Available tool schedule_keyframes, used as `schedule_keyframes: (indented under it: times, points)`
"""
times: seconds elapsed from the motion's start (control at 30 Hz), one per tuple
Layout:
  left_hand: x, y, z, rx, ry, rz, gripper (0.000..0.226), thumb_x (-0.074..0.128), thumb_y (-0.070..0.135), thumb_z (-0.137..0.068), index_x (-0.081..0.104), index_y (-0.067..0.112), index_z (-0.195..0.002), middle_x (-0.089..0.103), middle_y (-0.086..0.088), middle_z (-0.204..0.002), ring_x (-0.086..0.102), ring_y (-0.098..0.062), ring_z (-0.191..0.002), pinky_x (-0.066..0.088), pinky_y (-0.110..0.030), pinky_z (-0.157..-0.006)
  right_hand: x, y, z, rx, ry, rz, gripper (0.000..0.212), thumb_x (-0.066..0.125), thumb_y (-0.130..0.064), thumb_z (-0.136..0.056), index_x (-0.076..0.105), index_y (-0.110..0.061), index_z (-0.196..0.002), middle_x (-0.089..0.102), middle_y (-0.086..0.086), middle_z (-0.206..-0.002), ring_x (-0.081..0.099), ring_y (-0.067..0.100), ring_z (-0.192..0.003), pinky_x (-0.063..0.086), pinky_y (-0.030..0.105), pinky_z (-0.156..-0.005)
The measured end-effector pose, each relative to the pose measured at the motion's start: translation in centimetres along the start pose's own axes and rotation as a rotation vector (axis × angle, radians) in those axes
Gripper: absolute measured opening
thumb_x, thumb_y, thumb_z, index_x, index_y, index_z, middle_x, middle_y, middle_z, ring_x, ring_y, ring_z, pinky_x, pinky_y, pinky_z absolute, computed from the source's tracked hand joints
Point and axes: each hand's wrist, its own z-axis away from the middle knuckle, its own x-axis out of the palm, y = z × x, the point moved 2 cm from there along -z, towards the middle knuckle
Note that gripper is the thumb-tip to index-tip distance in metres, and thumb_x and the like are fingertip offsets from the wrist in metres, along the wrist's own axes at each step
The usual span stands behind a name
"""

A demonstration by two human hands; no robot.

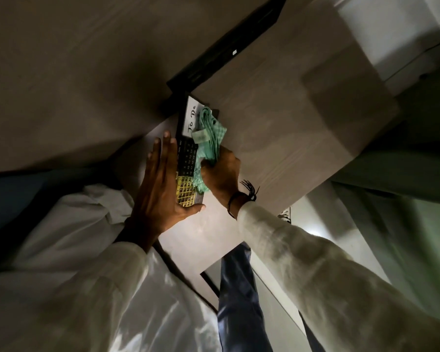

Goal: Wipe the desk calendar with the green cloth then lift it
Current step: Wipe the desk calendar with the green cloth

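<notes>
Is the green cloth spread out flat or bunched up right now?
Bunched up. The green cloth shows folds and ridges, gathered in the right hand against the desk calendar.

Loose white long sleeves (302,252) on both arms; black thread band (241,196) at right wrist; dark blue trousers (239,288)

pale wood-grain surface (277,118), dim lighting. black bar-shaped object (221,55) lying along its far edge, small white mark on it. white sleeves (302,255), a black thread wristband (241,196), dark blue trousers (239,295) below the near edge.
</notes>
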Motion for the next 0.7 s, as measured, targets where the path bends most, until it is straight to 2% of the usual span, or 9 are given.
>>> schedule_keyframes:
  times: [0.13, 0.2, 0.27, 0.37, 0.43, 0.5, 0.57, 0.63, 0.7]
  points:
    - [-0.3, 0.0, 0.0, -0.026, -0.019, -0.007, 0.154, 0.091, 0.066, -0.055, 0.002, 0.004, -0.164, 0.010, -0.023, -0.174, 0.011, -0.041, -0.162, 0.021, -0.059, -0.129, -0.5, -0.9, 0.1, -0.045, -0.160, -0.054, 0.012, 0.071, -0.010, -0.075, 0.074, -0.005, -0.085, 0.077, 0.011, -0.079, 0.072, 0.029, -0.074, 0.045, 0.009, -0.060]
    - [-0.4, 0.2, 0.1, -0.031, -0.026, -0.028, 0.153, 0.091, 0.065, -0.057, 0.002, 0.004, -0.165, 0.010, -0.022, -0.174, 0.011, -0.042, -0.162, 0.023, -0.060, -0.128, -1.8, -0.8, -0.5, 0.053, -0.284, -0.111, 0.016, 0.073, -0.017, -0.075, 0.074, -0.007, -0.087, 0.077, 0.011, -0.081, 0.072, 0.029, -0.075, 0.060, 0.033, -0.068]
    - [-0.6, 0.4, 0.0, -0.038, -0.029, -0.039, 0.155, 0.091, 0.065, -0.056, 0.000, 0.005, -0.166, 0.007, -0.018, -0.175, 0.009, -0.040, -0.163, 0.024, -0.061, -0.128, -4.5, -0.6, -1.7, 0.069, -0.274, -0.082, 0.010, 0.068, -0.017, -0.075, 0.071, -0.007, -0.076, 0.070, 0.009, -0.070, 0.065, 0.025, -0.063, 0.056, 0.043, -0.059]
    - [-0.6, 0.4, 0.0, -0.046, -0.035, -0.036, 0.155, 0.092, 0.066, -0.056, 0.002, 0.003, -0.166, 0.005, -0.018, -0.176, 0.005, -0.039, -0.163, 0.019, -0.060, -0.130, -9.7, -0.6, -3.9, -0.139, -0.121, 0.122, 0.017, 0.056, -0.002, -0.079, 0.068, -0.012, -0.072, 0.063, 0.006, -0.062, 0.056, 0.021, -0.054, 0.045, 0.032, -0.052]
    - [-0.4, 0.3, 0.0, -0.058, -0.023, -0.051, 0.152, 0.090, 0.068, -0.058, 0.005, 0.002, -0.166, 0.005, -0.020, -0.175, 0.005, -0.039, -0.163, 0.017, -0.059, -0.130, -12.7, -0.3, -5.4, -0.304, -0.026, 0.288, 0.030, 0.051, 0.005, -0.081, 0.073, -0.007, -0.098, 0.073, 0.010, -0.079, 0.062, 0.025, -0.061, 0.055, 0.036, -0.055]
    - [-0.3, 0.2, 0.0, -0.063, -0.015, -0.074, 0.149, 0.085, 0.072, -0.060, 0.007, 0.003, -0.166, 0.004, -0.020, -0.175, 0.006, -0.040, -0.163, 0.018, -0.059, -0.129, -14.1, 0.8, -6.9, -0.358, -0.040, 0.476, 0.060, 0.050, 0.012, -0.081, 0.055, -0.006, -0.138, 0.069, 0.019, -0.124, 0.070, 0.036, -0.102, 0.062, 0.045, -0.083]
    - [-0.2, 0.3, 0.0, -0.059, -0.021, -0.088, 0.145, 0.080, 0.076, -0.064, 0.006, 0.003, -0.166, 0.002, -0.020, -0.175, 0.005, -0.041, -0.163, 0.018, -0.061, -0.129, -13.6, 2.5, -7.8, -0.284, -0.278, 0.736, 0.079, 0.051, 0.012, -0.082, 0.025, -0.004, -0.155, 0.036, 0.024, -0.157, 0.039, 0.047, -0.141, 0.043, 0.055, -0.111]
    - [-0.2, 0.5, -0.1, -0.071, -0.015, -0.117, 0.140, 0.075, 0.077, -0.069, 0.007, 0.003, -0.166, 0.004, -0.022, -0.174, 0.009, -0.043, -0.161, 0.020, -0.063, -0.127, -12.3, 4.3, -7.9, -0.136, -0.548, 0.937, 0.084, 0.054, 0.001, -0.089, 0.006, -0.003, -0.157, 0.005, 0.024, -0.166, 0.005, 0.050, -0.151, 0.017, 0.062, -0.122]
    - [-0.5, 1.0, -0.1, -0.101, -0.011, -0.129, 0.132, 0.065, 0.080, -0.074, 0.007, 0.004, -0.166, 0.006, -0.023, -0.174, 0.011, -0.045, -0.161, 0.022, -0.065, -0.126, -11.4, 4.9, -7.5, -0.016, -0.681, 0.975, 0.087, 0.055, -0.010, -0.092, -0.002, -0.003, -0.157, -0.010, 0.025, -0.165, -0.009, 0.050, -0.151, 0.007, 0.063, -0.123]
